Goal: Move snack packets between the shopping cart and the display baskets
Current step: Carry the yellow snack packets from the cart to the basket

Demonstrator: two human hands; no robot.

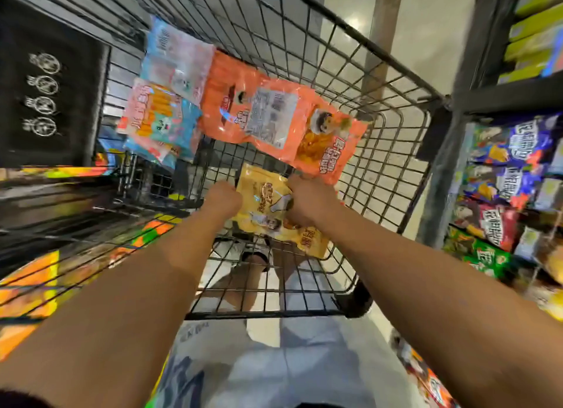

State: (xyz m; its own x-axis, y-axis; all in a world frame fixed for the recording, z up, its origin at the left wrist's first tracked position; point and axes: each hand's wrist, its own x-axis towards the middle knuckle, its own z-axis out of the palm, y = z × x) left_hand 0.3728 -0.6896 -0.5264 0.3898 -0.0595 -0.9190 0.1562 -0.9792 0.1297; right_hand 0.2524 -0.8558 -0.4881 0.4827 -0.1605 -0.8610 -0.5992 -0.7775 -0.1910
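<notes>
Both hands, left (224, 199) and right (307, 200), fingers curled tight round yellow packet (268, 203) inside cart (380, 151).

Pretty bright, even indoor light. Glare spots on the shiny floor (355, 27) and the orange packet (274, 115). Heavy motion blur along the left edge, and the wide-angle lens bends the cart (365, 72) wires toward the corners.

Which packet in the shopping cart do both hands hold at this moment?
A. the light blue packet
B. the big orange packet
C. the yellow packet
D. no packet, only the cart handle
C: the left hand and the right hand grip the two sides of the yellow packet, which lies nearest to the person in the shopping cart.
</notes>
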